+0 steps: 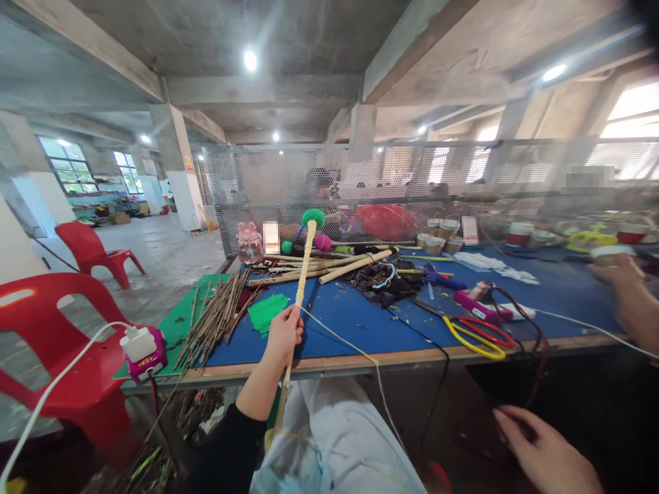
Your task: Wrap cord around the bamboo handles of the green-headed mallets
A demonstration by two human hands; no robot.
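My left hand (pixel 286 334) is closed around a thin stick (pixel 305 264), which slants up from my lap over the table. Pale yellow cord is wound along its upper part, and a round green head (pixel 314 219) tops it. A loose cord (pixel 355 348) runs from beside my left hand across the table edge and down by my lap. At the lower right, my right hand (pixel 548 449) is off the table with curled fingers, thumb and forefinger drawn together. Anything between them is too small to make out. A green sheet (pixel 268 312) lies beside the stick.
Thin twigs (pixel 213 319) lie at left, bamboo sticks (pixel 355 266) behind. Scissors with yellow and red handles (pixel 473 336) sit near the front edge by a purple power strip (pixel 481 307). A co-worker's hand (pixel 625 281) is at far right. Red chairs (pixel 66 309) stand left; mesh (pixel 288 178) closes the back.
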